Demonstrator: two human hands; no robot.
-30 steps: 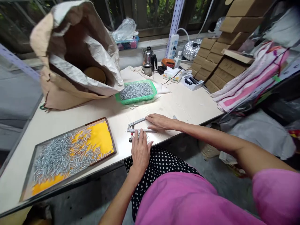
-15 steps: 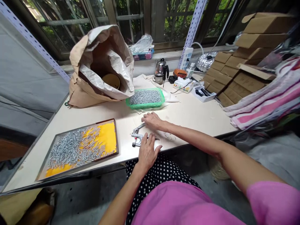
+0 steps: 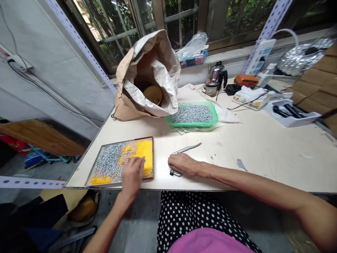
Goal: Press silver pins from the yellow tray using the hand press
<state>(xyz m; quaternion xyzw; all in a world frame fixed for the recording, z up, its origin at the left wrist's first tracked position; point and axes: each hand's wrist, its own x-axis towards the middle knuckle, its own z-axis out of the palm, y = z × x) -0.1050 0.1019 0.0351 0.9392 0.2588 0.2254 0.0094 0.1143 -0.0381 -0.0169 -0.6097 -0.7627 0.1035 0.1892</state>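
Observation:
My left hand (image 3: 131,175) is over the right part of a shallow tray (image 3: 153,158) lined in yellow. Its fingers are curled together; anything between them is too small to make out. Many small silvery metal pins (image 3: 109,161) lie heaped on the tray's left side, with some scattered toward the middle. My right hand (image 3: 183,164) is closed over a metal hand plier (image 3: 186,148) lying on the table. One long handle sticks out beyond the fingers, and the black-tipped end shows below them; the palm hides the middle.
Behind the hands, a green basket (image 3: 193,124) is filled with similar metal pins. A large open paper sack (image 3: 126,102) stands at the back left. Farther right are a glass kettle (image 3: 217,75), a tissue box (image 3: 249,98), a white tray (image 3: 292,121) and stacked cartons (image 3: 313,84).
My left hand has left the plier and moved left over the tray. My right hand has come down onto the plier, which has turned. The view has shifted left.

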